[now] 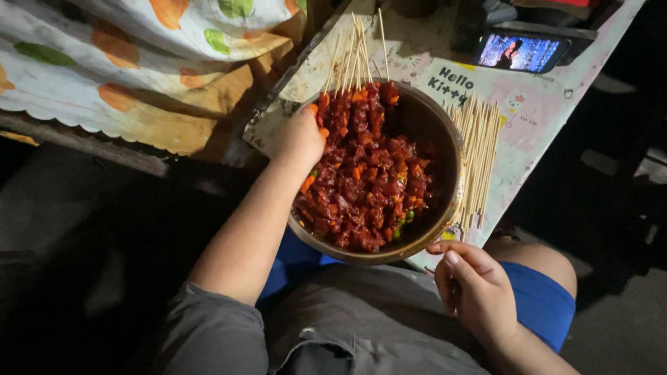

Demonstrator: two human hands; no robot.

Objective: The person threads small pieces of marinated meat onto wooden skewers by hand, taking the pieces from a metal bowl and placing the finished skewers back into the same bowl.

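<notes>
Head view, looking down: left hand (302,135) inside bowl (445,139), fingers closed on marinated meat (368,173) near skewers (358,52) pointing away. Right hand (476,288) loosely curled, empty, just below bowl's near rim. Loose sticks (479,153) right of bowl.

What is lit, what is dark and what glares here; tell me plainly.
Head view: one light falls on the metal bowl, the skewered meat and both hands; the left hand and right hand look sharp. The ground around is near black. The phone screen glows overbright.
</notes>
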